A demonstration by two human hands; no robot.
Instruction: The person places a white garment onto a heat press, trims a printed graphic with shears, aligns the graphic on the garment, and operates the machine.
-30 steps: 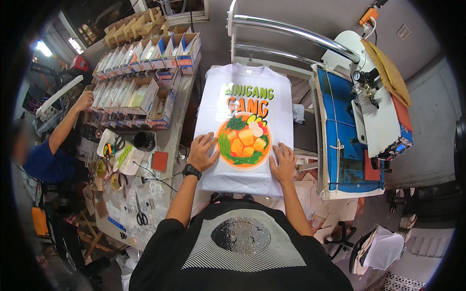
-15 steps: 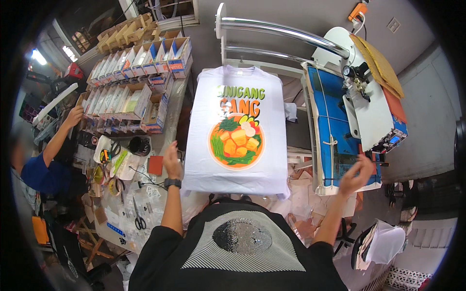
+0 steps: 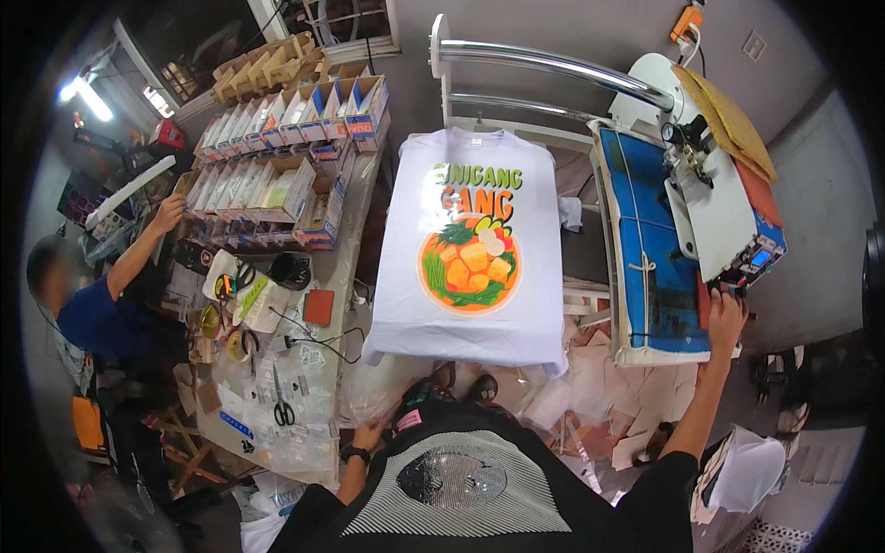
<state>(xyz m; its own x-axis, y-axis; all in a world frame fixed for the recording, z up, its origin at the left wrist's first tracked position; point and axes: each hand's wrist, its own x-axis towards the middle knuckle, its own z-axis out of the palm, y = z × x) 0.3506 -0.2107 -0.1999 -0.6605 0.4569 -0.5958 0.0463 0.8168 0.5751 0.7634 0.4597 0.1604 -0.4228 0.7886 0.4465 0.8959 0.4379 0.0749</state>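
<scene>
White T-shirt (image 3: pixel 475 267), one piece, with a round print of orange and green food under coloured lettering; laid flat, front up, collar away from the person, on the lower plate of a heat press, its hem hanging over the near edge. Heat press (image 3: pixel 687 212), blue padded upper plate swung out to the right of the shirt, white housing with a small control box at its near right corner, hung from a chrome arm (image 3: pixel 553 63) that crosses above the shirt. Right hand (image 3: pixel 726 318), arm stretched out to the right, fingers closed around the press handle at the near corner of the blue plate, just below the control box. Left hand (image 3: pixel 369 433), lowered close to the body by the near edge of the table (image 3: pixel 355 244), well apart from the shirt; fingers bent, but whether they grip anything cannot be told. Black wristwatch (image 3: pixel 354 453) on the left wrist. Table to the left of the shirt, carrying a black-handled pair of scissors (image 3: pixel 282 407), a rust-coloured square pad (image 3: pixel 319 306), a black cable and clear plastic bags. Rows of open cardboard boxes (image 3: pixel 277 138) at the far end of the table. Second person in a blue shirt (image 3: pixel 97 318) at far left, one hand reaching to the boxes.
</scene>
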